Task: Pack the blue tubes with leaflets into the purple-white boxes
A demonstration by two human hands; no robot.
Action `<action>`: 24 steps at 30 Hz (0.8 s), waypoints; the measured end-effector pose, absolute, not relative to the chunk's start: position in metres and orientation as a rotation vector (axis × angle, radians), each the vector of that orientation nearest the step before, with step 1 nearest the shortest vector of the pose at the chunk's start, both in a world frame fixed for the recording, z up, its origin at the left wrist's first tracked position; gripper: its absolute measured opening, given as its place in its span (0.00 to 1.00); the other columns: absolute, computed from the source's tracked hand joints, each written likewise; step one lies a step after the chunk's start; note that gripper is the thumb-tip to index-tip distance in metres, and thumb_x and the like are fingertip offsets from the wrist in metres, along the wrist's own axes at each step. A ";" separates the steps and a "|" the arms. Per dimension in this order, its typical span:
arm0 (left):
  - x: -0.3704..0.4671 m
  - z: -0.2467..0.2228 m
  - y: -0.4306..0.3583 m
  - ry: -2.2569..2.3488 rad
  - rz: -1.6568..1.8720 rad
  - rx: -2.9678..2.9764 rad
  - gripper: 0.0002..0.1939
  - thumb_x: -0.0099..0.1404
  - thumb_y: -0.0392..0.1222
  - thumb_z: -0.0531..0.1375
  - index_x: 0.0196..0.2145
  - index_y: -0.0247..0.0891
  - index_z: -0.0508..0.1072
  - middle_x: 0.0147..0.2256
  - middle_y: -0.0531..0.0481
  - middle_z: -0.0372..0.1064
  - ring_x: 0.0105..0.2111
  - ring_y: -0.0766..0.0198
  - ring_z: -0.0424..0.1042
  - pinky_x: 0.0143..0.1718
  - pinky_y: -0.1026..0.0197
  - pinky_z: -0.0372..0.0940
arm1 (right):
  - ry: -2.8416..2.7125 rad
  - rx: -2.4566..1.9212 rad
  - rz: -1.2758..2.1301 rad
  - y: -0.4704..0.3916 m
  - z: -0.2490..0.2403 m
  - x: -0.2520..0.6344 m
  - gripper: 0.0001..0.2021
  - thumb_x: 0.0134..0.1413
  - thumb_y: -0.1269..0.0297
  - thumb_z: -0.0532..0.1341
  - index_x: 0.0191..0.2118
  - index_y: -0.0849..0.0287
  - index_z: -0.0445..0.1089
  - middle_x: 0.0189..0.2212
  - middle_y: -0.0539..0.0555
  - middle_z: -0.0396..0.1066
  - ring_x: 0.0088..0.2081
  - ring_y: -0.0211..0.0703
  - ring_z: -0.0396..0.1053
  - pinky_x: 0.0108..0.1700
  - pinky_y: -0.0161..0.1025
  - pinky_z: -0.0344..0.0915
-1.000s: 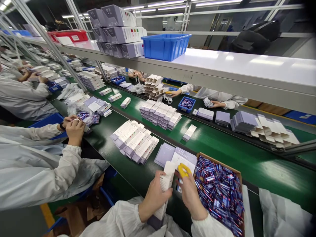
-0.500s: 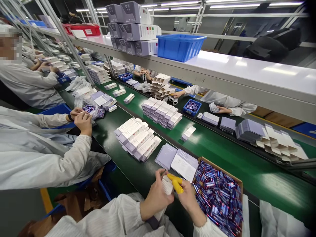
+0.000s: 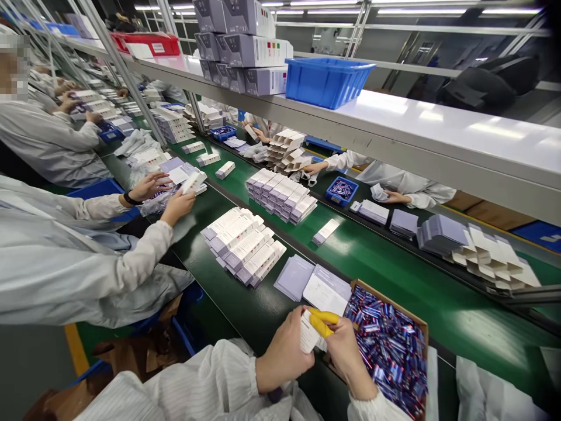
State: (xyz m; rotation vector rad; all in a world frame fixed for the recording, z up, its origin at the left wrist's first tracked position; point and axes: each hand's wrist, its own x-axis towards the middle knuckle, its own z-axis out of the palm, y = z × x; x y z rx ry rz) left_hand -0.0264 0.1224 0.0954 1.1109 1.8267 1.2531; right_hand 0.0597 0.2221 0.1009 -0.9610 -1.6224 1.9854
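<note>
The left hand (image 3: 287, 351), its fingers curled around a narrow white cardboard carton (image 3: 309, 332), held it above the near edge of the dark green worktop (image 3: 245, 318), while the right hand (image 3: 344, 345), with bright yellow coverings (image 3: 323, 321) on its fingers, pinched at the carton's end. Just beyond the hands lay flat lilac and white printed leaflets (image 3: 326, 289), and beside the right hand stood an open brown cardboard box (image 3: 426, 339) filled with shiny blue-and-red cylinders (image 3: 390, 345). Farther off, stacked white-and-lilac cartons (image 3: 243, 245) rested on the worktop, near a co-worker's hand (image 3: 179, 204) that gripped another slim white carton (image 3: 191, 183).
</note>
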 end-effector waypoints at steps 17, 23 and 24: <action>-0.058 0.091 0.146 1.778 1.507 0.619 0.42 0.52 0.48 0.59 0.56 0.36 0.39 0.43 0.43 0.63 0.41 0.59 0.66 0.43 0.57 0.61 | -1.746 -0.938 1.920 0.178 0.055 0.059 0.25 0.45 0.60 0.60 0.51 0.56 0.59 0.44 0.57 0.67 0.46 0.47 0.65 0.46 0.45 0.64; -0.082 0.094 0.173 1.923 1.518 0.737 0.30 0.61 0.52 0.48 0.57 0.39 0.46 0.52 0.41 0.52 0.52 0.58 0.55 0.52 0.55 0.53 | -1.481 -1.073 1.900 0.253 0.063 0.039 0.29 0.36 0.61 0.65 0.49 0.54 0.59 0.40 0.54 0.69 0.37 0.45 0.69 0.37 0.42 0.68; -0.086 0.089 0.177 1.977 1.452 0.814 0.27 0.60 0.51 0.49 0.55 0.39 0.51 0.51 0.42 0.54 0.52 0.57 0.55 0.52 0.54 0.53 | -1.380 -1.128 1.843 0.282 0.066 0.032 0.26 0.36 0.61 0.64 0.46 0.56 0.61 0.38 0.54 0.70 0.36 0.45 0.70 0.35 0.41 0.68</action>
